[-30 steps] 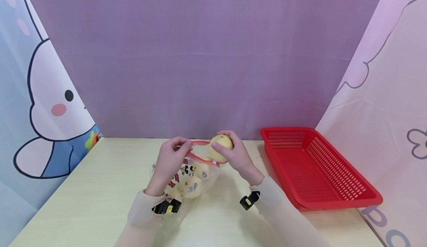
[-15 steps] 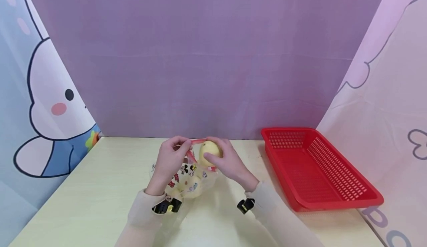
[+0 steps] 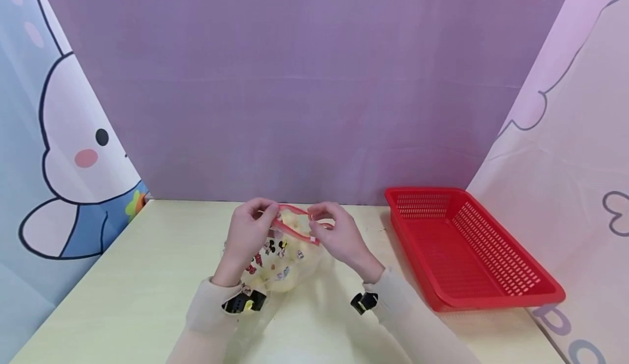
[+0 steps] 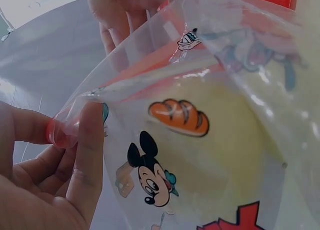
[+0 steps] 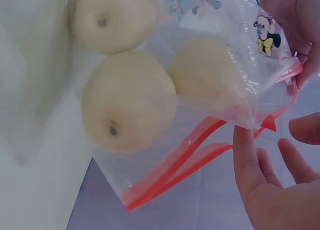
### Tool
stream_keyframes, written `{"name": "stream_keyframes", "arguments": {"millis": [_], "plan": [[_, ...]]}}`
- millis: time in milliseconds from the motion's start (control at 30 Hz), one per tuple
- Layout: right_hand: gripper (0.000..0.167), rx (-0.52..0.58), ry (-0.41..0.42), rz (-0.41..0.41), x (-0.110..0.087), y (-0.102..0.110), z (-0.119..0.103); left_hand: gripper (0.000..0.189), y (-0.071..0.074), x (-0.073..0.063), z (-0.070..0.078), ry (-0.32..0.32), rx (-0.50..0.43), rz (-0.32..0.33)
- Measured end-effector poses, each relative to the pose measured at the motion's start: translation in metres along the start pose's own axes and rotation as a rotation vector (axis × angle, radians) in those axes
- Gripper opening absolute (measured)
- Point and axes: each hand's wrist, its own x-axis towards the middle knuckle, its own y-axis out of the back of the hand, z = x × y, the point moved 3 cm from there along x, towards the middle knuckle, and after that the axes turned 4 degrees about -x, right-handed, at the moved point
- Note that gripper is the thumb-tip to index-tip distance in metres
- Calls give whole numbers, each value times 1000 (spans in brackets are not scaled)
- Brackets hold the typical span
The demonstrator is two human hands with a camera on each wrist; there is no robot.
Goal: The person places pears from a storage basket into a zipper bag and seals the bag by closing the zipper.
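Observation:
A clear zip bag [image 3: 290, 260] with cartoon prints and a red zip strip [image 3: 295, 232] stands on the table, its mouth spread. Through its plastic, the right wrist view shows several round, pale yellow pears, such as one pear [image 5: 129, 102] low in the view and another pear [image 5: 117, 19] above it. At the left end of the mouth, my left hand [image 3: 248, 238] pinches the red edge between thumb and fingers. Opposite, my right hand [image 3: 341, 238] is at the mouth with nothing gripped; one finger touches the rim, while thumb and fingers stand apart.
A red plastic basket [image 3: 452, 249] with slotted sides stands to the right on the pale wooden table [image 3: 147, 276]. Behind the table hangs a purple cloth [image 3: 314, 91]. Printed curtains, one a blue curtain [image 3: 29, 298], flank both sides.
My right hand has carried a pear leftward into the bag and let it go. The hand has drawn back slightly to the rim. My left hand keeps its pinch on the bag.

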Motion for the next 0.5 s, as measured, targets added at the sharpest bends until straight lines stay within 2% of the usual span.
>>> {"name": "stream_keyframes", "arguments": {"millis": [200, 500], "plan": [[16, -76, 26, 17, 6, 6, -4, 21, 3, 2, 0, -17, -47, -7], [17, -132, 67, -50, 19, 14, -7, 21, 6, 1, 2, -19, -35, -14]]}}
